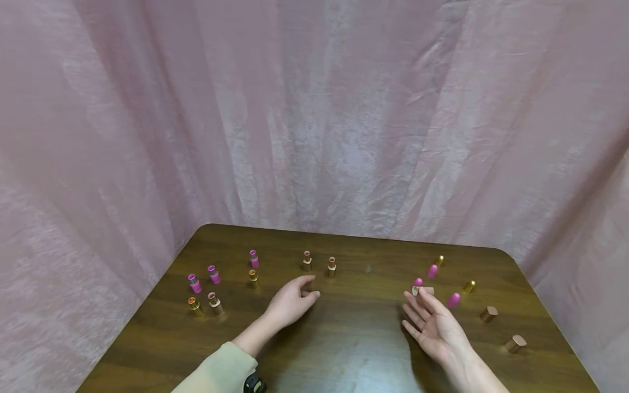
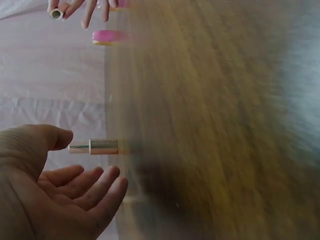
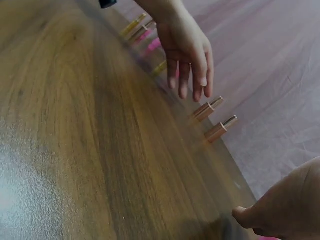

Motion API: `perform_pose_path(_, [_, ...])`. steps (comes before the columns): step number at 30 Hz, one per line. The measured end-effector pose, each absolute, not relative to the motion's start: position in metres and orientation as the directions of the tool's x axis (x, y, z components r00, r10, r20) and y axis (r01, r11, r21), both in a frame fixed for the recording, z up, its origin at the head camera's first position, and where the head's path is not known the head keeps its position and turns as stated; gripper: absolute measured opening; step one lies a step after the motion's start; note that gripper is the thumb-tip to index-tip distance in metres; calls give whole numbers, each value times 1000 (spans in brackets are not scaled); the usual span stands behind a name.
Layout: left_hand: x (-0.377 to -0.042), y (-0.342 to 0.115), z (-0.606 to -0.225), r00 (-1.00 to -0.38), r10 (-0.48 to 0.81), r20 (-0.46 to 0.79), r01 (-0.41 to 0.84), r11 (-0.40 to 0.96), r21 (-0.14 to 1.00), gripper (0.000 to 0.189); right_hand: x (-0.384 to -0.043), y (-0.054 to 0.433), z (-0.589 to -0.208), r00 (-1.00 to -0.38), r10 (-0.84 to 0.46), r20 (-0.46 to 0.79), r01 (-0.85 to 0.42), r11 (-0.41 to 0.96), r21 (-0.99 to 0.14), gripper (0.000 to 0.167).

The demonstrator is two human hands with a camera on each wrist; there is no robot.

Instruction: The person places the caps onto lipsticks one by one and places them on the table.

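My left hand (image 1: 290,303) hovers above the table, fingers loosely bent with nothing in them. Two uncapped rose-gold lipsticks stand upright just beyond it, one (image 1: 307,261) a little left of the other (image 1: 332,267). In the left wrist view a lipstick (image 2: 103,146) shows between the thumb and fingers, apparently behind them. On the right side, my right hand (image 1: 434,327) pinches a rose-gold lipstick cap (image 1: 426,291) between thumb and forefinger, its other fingers spread. The cap's round opening faces left. The right wrist view shows little of that hand (image 3: 285,205), and the cap is hidden there.
More uncapped lipsticks, pink (image 1: 195,283), gold (image 1: 253,279) and rose-gold (image 1: 215,303), stand at the left. Pink caps (image 1: 454,299), gold caps (image 1: 469,286) and two rose-gold caps (image 1: 488,314) stand around the right hand. A pink curtain (image 1: 314,120) hangs behind the wooden table (image 1: 344,338).
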State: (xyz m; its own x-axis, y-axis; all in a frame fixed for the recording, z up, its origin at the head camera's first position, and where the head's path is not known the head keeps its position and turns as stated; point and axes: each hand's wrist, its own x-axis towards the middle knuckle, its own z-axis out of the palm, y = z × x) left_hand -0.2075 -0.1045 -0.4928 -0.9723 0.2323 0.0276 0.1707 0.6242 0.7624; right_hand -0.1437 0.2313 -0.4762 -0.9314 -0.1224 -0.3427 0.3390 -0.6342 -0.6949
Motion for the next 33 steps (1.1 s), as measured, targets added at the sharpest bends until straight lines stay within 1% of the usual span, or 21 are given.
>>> perform_pose_path(3, [-216, -96, -495, -977, 213, 31, 157, 607, 779, 57, -142, 230, -478, -933, -120, -338, 335, -626, -704, 23])
perform_pose_path(7, [-227, -79, -497, -980, 193, 46, 160, 633, 758, 62, -141, 228, -481, -938, -105, -331, 321, -628, -709, 22])
perform_pose_path(12, [-238, -60, -503, -985, 152, 84, 164, 657, 736, 63, -140, 225, -481, -944, -92, -316, 302, -624, -720, 20])
perform_pose_path(16, [-249, -52, -508, -990, 86, 116, 143, 700, 700, 56, -138, 221, -481, -946, -83, -312, 293, -628, -721, 21])
perform_pose_path(20, [-257, -47, -511, -991, 39, 130, 117, 725, 678, 39, -139, 220, -482, -946, -79, -313, 290, -634, -717, 21])
perform_pose_path(22, [-259, -44, -512, -990, 23, 137, 110, 731, 674, 34, -139, 221, -482, -947, -79, -312, 289, -636, -715, 20])
perform_pose_path(29, [-263, -41, -514, -990, -33, 141, 68, 754, 653, 33, -141, 223, -483, -943, -73, -325, 292, -656, -697, 17])
perform_pose_path(33, [-261, -39, -515, -990, -9, 139, 83, 764, 640, 28, -141, 225, -484, -944, -76, -322, 291, -655, -697, 17])
